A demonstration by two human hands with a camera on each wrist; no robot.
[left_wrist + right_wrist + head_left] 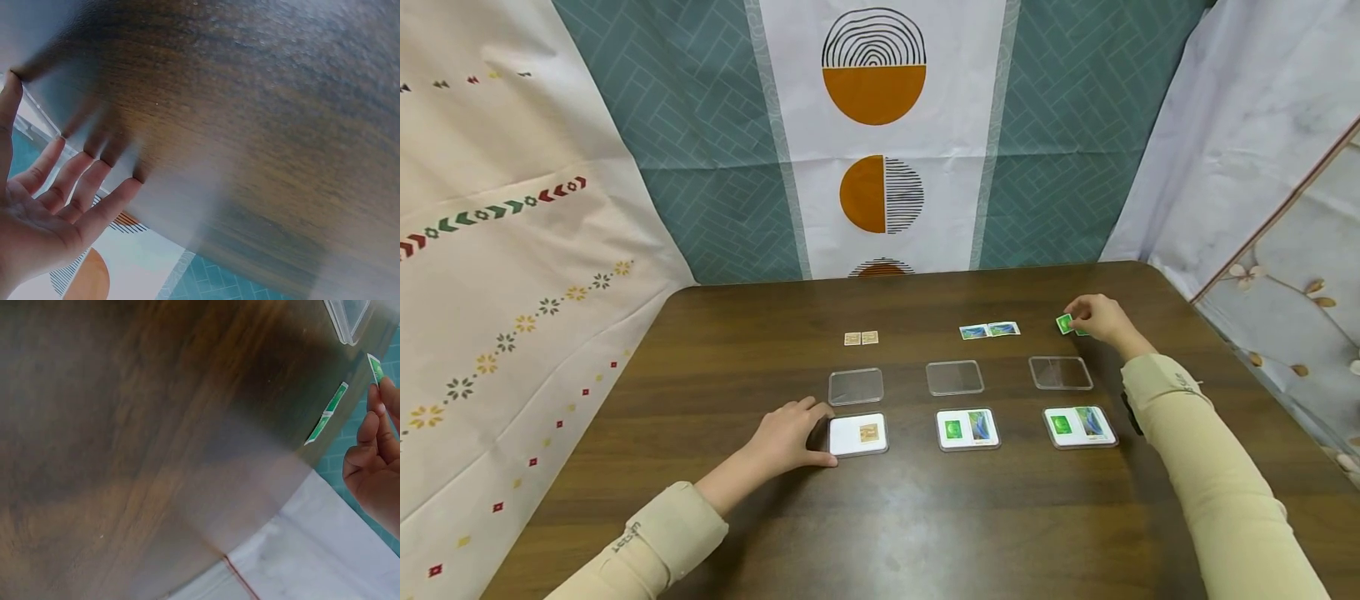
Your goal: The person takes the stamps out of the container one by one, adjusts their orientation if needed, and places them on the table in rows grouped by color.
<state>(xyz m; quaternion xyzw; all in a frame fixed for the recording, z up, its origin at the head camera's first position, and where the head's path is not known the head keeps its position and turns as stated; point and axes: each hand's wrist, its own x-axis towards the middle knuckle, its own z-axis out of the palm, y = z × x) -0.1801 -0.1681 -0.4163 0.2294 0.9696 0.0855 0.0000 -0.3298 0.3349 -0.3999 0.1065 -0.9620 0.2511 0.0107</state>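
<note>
On the table [917, 533] before me, three cases [838, 437] in a row, my left hand [790, 435] at the left one's outer end, three lids [954, 377] behind, loose stamps [853, 339] farther back, my right hand [1103, 319] back right, a stamp [376, 370] in it, seemingly two below.

Dark wooden table [925, 533], patterned teal-and-white cloth backdrop [700, 125]

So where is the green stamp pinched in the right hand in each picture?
Head: green stamp at the right hand's fingertips, right of centre.
Left wrist: not in it.
Right wrist: near the right edge, upper half.
Shared landmark: teal cloth, in all three.
</note>
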